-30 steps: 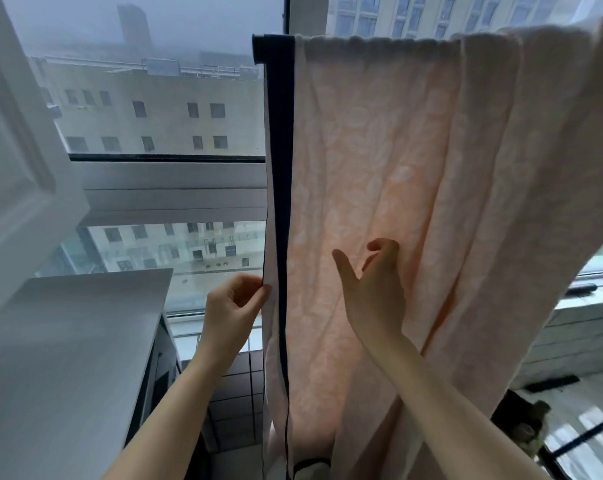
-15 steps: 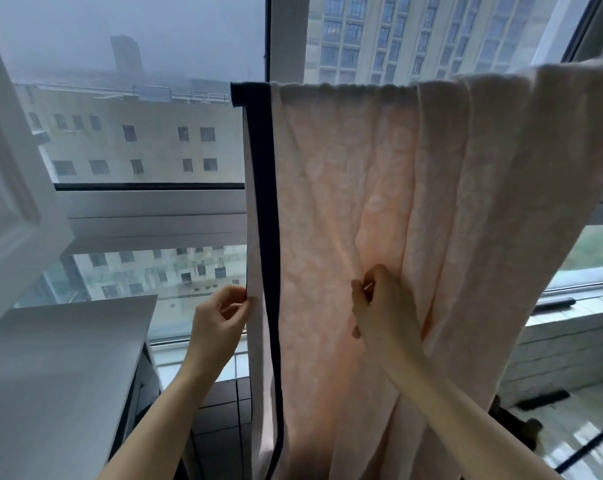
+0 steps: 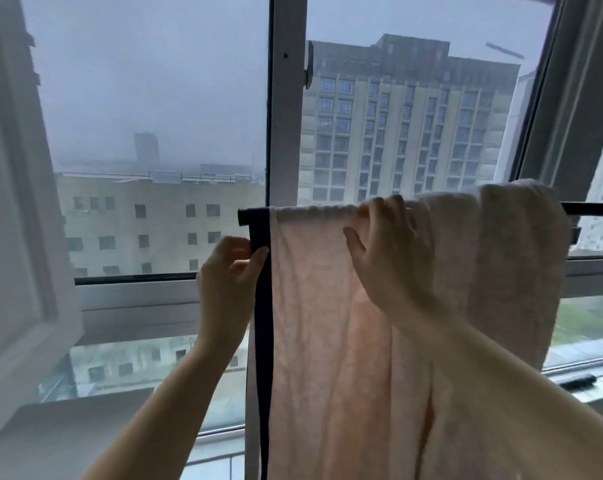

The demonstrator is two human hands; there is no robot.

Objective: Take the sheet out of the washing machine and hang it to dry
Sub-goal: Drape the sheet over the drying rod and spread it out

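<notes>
Hanging over a black drying rod (image 3: 591,208) that runs across the window, the pale pink sheet (image 3: 327,341) drops from the rod past the bottom of the view. A dark navy border (image 3: 261,306) runs down the sheet's edge just inside the rod's left end. Toward the rod's right side the cloth is bunched into thick folds, and bare rod shows beyond them. The left hand (image 3: 227,271) is just below the rod's left end, thumb and fingers pinching the navy border. The right hand (image 3: 386,258) is at the rod, to the right of the border, back toward the camera. Its fingers curl over the top of the sheet where the cloth crosses the rod, and its thumb spreads out to the left against the cloth. The two hands are apart, with a flat span of sheet between them. Behind the rod stands a white window mullion (image 3: 284,98), and through the glass a grey high-rise building (image 3: 397,133) shows in haze. Left of the rod, an opened window sash (image 3: 13,202) angles into the room.
</notes>
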